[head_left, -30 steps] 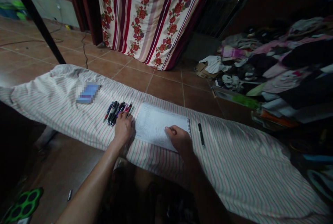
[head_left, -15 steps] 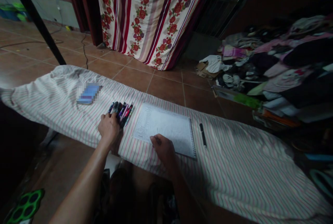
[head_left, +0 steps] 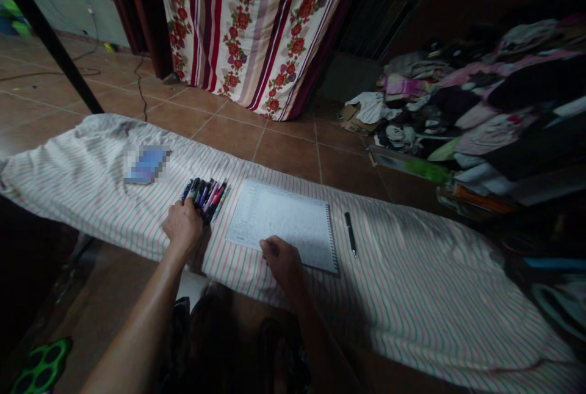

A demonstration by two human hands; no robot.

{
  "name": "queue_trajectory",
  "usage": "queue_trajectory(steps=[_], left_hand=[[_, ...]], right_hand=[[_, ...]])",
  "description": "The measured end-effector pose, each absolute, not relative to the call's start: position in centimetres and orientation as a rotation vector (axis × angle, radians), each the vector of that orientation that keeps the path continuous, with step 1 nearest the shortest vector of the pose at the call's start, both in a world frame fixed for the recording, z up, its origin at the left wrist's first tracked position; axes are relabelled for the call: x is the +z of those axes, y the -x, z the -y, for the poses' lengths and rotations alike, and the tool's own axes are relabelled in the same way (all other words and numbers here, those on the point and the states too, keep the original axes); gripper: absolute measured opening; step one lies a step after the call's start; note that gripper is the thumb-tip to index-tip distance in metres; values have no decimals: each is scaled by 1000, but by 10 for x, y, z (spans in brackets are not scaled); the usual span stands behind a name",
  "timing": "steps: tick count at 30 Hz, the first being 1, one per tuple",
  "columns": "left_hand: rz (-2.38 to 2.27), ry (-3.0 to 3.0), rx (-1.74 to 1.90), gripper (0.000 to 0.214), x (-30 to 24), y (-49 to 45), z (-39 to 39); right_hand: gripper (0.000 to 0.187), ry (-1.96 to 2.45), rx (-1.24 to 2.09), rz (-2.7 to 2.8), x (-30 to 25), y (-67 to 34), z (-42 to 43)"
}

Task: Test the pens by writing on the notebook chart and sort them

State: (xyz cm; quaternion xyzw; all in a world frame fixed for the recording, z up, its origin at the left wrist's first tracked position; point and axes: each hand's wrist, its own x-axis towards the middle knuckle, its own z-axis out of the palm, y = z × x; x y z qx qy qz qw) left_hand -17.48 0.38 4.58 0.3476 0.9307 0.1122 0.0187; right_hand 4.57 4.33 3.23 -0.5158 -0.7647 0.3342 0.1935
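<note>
Pens [head_left: 212, 196] — long axes slanting away, rightward; left hand [head_left: 184, 221] touching, grip — can't tell.

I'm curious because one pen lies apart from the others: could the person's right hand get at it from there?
Probably yes: the pen lies uncovered on the cloth, and only the flat notebook lies between it and the right hand.

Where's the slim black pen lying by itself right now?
In the head view, the slim black pen lies on the striped cloth, just right of the white spiral-bound notebook.
</note>
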Motion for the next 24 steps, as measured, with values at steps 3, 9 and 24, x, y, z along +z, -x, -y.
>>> queue_trajectory(steps=[3, 9, 24], left_hand=[[-2838, -1010, 375, 34, 45, 177, -6], [-2780, -939, 430, 35, 43, 181, -7], [-2865, -815, 542, 39, 57, 172, -8]], right_hand=[[29, 1435, 942, 2153, 31, -48, -43], [28, 1461, 949, 2137, 30, -52, -44], [28, 1482, 924, 2102, 24, -61, -49]])
